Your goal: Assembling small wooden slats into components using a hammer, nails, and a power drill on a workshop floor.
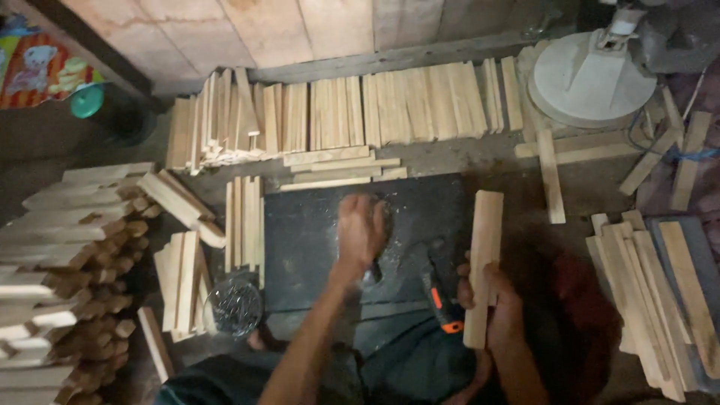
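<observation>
My right hand (491, 296) grips a light wooden slat (484, 247) held upright over my lap. My left hand (360, 229) reaches forward over a dark work mat (315, 240) dusted with sawdust; it is blurred, with fingers curled down onto the mat, and whether it holds anything cannot be made out. A dark power tool with an orange tip (441, 296) lies on the mat between my hands.
Rows of wooden slats (352, 112) line the far wall. More slats lie stacked at the left (67, 255), beside the mat (244, 221) and at the right (660, 292). A clear container of small metal pieces (234, 306) sits left of the mat. A round white fan base (589, 79) stands far right.
</observation>
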